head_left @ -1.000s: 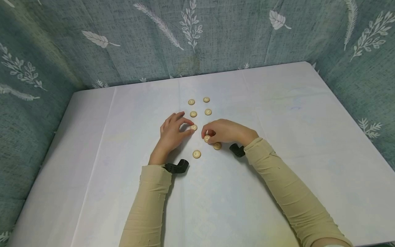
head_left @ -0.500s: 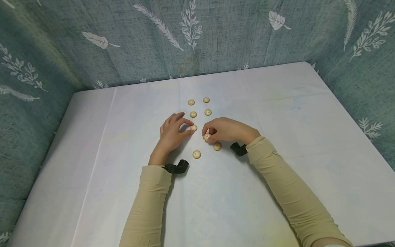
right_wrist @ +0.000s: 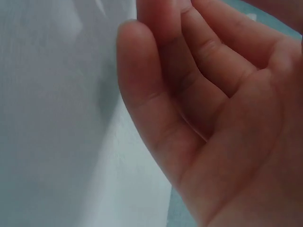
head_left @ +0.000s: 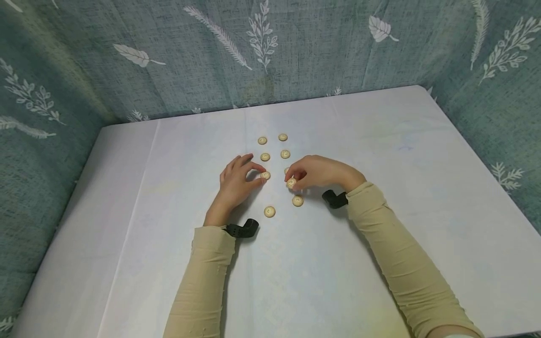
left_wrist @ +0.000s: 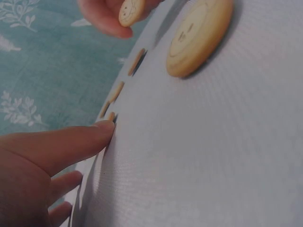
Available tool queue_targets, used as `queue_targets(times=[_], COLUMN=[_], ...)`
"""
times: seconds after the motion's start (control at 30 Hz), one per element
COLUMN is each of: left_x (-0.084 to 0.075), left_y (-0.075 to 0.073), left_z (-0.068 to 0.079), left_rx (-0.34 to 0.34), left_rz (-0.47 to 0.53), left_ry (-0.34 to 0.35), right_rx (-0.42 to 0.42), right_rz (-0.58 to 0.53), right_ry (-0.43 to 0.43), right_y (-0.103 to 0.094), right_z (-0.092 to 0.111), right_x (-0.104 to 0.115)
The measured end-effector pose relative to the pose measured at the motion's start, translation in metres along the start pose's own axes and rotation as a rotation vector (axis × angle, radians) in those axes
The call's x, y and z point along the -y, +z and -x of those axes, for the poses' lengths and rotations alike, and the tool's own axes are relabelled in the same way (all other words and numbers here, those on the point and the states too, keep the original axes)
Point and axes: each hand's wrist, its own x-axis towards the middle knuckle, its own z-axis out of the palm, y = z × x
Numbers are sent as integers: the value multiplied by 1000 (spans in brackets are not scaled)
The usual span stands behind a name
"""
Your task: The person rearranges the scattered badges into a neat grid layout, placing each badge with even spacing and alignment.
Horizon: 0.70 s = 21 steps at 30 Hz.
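My left hand (head_left: 238, 180) pinches a pale wooden button (head_left: 265, 175) at the table between thumb and index finger, its other fingers extended. Across from it, my right hand (head_left: 319, 172) holds another such button (head_left: 291, 183) by thumb and fingertips, face tilted toward the head camera. The left wrist view shows this held button (left_wrist: 131, 12) raised off the cloth. Behind the right fingertips, one more button (head_left: 287, 171) is mostly hidden. In the right wrist view, the right hand (right_wrist: 199, 104) has curled fingers and its button is out of sight.
Farther back, two buttons (head_left: 265, 157) (head_left: 285, 154) lie side by side, with another pair (head_left: 262, 140) (head_left: 282, 137) beyond. Nearer me are two loose buttons (head_left: 269, 211) (head_left: 297, 201). A white cloth covers the table (head_left: 169, 263); a green leaf-patterned curtain (head_left: 313, 51) hangs around it.
My right hand has moved right and slightly away from me, carrying its button. The left hand and its button stay put.
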Motion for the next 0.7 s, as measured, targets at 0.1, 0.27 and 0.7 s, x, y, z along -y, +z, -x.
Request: queue_targets(times=[0.1, 0.27, 0.7], left_x=[0, 0, 0], left_y=[0, 0, 0], left_z=[0, 1, 1], left_rx=[1, 3, 9], left_rz=[3, 9, 13], left_ry=[-1, 4, 6], right_rx=[7, 29, -8], right_rz=[-25, -90, -176], right_ry=[3, 18, 49], right_y=[-3, -8, -15], right_z=[1, 6, 12], right_x=[-4, -12, -31])
